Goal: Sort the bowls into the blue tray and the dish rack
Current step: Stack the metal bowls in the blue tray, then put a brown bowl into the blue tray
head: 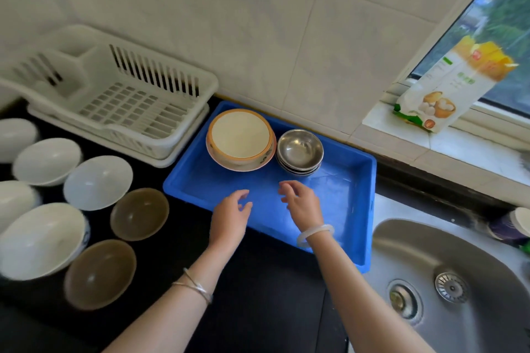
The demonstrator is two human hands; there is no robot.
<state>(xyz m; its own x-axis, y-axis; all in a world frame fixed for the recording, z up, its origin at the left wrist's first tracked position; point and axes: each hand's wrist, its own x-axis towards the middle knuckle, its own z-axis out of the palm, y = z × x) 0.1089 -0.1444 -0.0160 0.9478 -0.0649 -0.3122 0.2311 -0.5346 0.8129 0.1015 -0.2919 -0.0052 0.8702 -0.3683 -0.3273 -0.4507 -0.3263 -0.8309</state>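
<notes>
Inside the blue rectangular plastic tray [344, 200], along its far side, a stack of cream ceramic bowls with orange rims [241, 137] sits beside a stack of round steel bowls [299, 150], seemingly grouped by kind. The left hand [231, 216] and right hand [301, 205] hover over the tray's near half, fingers loose, holding nothing. Left of the tray, white bowls [97, 182] and brown translucent bowls [139, 213] wait unsorted on the black table [258, 295]. The white slatted plastic dish rack [123, 100] shows no bowl.
</notes>
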